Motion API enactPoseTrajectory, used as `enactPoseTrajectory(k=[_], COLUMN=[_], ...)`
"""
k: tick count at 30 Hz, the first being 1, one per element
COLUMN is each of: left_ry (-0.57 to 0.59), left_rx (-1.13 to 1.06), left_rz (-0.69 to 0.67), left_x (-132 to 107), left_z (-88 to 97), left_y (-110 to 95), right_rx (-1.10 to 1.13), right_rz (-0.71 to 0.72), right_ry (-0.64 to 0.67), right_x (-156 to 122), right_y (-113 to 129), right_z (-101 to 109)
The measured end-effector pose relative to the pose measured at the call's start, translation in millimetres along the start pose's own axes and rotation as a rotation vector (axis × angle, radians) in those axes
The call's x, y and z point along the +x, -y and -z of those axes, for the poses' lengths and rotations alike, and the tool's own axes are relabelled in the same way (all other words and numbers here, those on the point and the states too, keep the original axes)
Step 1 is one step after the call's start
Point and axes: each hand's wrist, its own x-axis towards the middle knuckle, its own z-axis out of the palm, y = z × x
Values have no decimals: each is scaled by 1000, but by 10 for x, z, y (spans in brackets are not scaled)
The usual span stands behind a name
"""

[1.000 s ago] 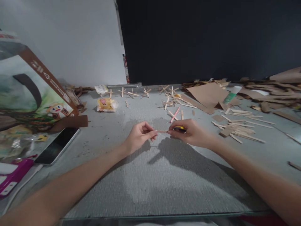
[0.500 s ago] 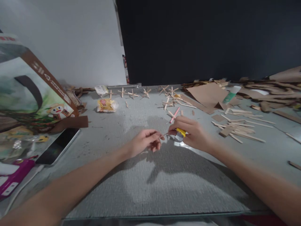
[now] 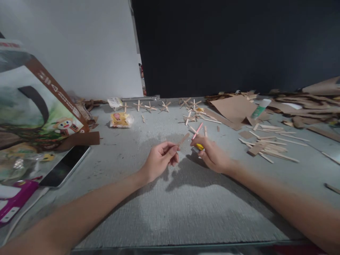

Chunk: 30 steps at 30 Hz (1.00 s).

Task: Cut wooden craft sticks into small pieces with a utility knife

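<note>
My left hand (image 3: 161, 158) pinches a thin flat wooden stick (image 3: 183, 139) between thumb and index finger. The stick points up and to the right, clear of the other hand. Low over the table, my right hand (image 3: 214, 155) curls around a small yellow and greyish thing (image 3: 199, 146); the fingers cover part of it, and its kind is unclear. Just beyond those fingers lies a red-and-white patterned stick (image 3: 197, 130). A short wooden piece (image 3: 205, 131) lies beside it.
Star-shaped stick pieces (image 3: 165, 106) stand along the back. Loose wooden sticks (image 3: 278, 150), cardboard (image 3: 232, 108) and a green-and-white tube (image 3: 261, 108) lie right. A yellow packet (image 3: 121, 120), phone (image 3: 66, 165), purple object (image 3: 20, 198) and printed bag (image 3: 39, 95) are left.
My hands have moved apart slightly, and the wooden stick now tilts upward in my left hand. My right hand has turned over the yellow thing, which has shifted slightly left.
</note>
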Motion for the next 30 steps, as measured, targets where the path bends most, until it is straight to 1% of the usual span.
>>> enactPoseTrajectory(k=[3, 8, 14, 20, 26, 30], left_ry=[-18, 19, 43, 52, 56, 74], left_rx=[24, 56, 48, 49, 51, 59], left_rz=[-34, -17, -38, -32, -29, -28], left_x=[-25, -50, -62, -70, -69, -69], left_z=[-16, -26, -49, -44, -30, -29], left_y=[10, 33, 13, 18, 10, 9], right_rx=[61, 126, 173, 201, 214, 233], right_rz=[-10, -24, 28, 5, 9, 36], right_ry=[53, 21, 11, 25, 8, 4], right_x=[47, 101, 114, 103, 97, 98], right_y=[-16, 20, 27, 10, 12, -4], right_z=[-79, -165, -166, -170, -176, -189])
